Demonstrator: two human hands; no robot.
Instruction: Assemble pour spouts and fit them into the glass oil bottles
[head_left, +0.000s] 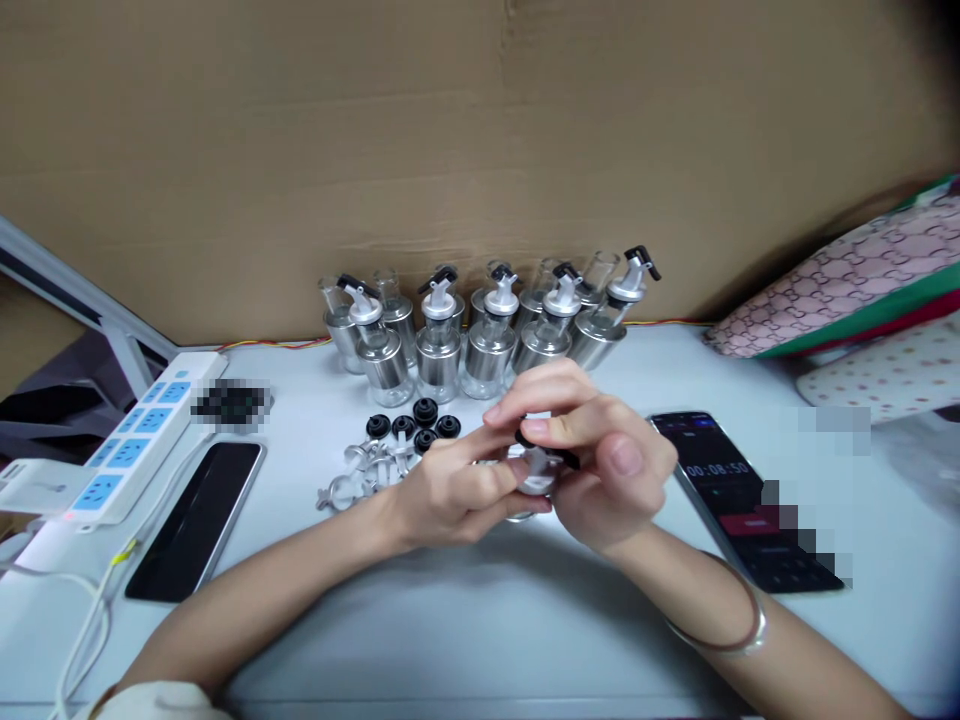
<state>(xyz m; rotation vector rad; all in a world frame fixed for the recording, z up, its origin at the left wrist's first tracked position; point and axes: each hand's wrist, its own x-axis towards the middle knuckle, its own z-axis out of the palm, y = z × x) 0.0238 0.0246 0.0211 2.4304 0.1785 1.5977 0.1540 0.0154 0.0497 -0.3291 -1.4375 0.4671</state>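
Note:
A silver pourer spout (pixel 538 474) with a black part is held between my two hands in the middle of the view. My left hand (pixel 469 490) is closed round its silver body from the left. The thumb and fingers of my right hand (pixel 607 460) pinch the black part at its top. Just below, a round rim shows under the fingers; whether it belongs to a bottle I cannot tell. Loose black stoppers (pixel 425 411) and silver spout pieces (pixel 360 480) lie to the left of my hands.
Several glass-and-metal oil bottles (pixel 439 355) stand at the back, the front ones fitted with pourer spouts. A power strip (pixel 154 425) and a dark phone (pixel 199 525) lie left. To the right are a phone with a timer (pixel 735 490) and patterned fabric rolls (pixel 847 270).

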